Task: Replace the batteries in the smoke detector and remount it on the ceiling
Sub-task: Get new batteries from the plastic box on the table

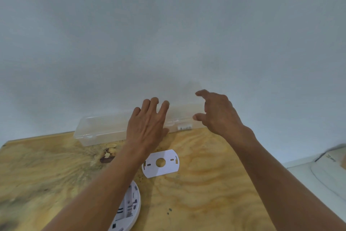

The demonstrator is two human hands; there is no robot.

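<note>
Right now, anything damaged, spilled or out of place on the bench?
Nothing spilled or broken. The wooden tabletop has dark stains and a chipped-looking patch left of the mounting plate. The smoke detector lies back-side up, apart from the plate. Both hands are empty, near the clear plastic box.

A clear plastic box [104, 129] (long, lid closed) lies on the wooden table [206, 184] against the wall [168, 24].

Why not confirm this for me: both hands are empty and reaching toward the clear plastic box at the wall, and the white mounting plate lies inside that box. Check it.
One detail is wrong. In the head view the white mounting plate lies on the wooden table, in front of the clear plastic box, not inside it. The left hand and right hand are indeed empty and reaching toward the box.
</note>
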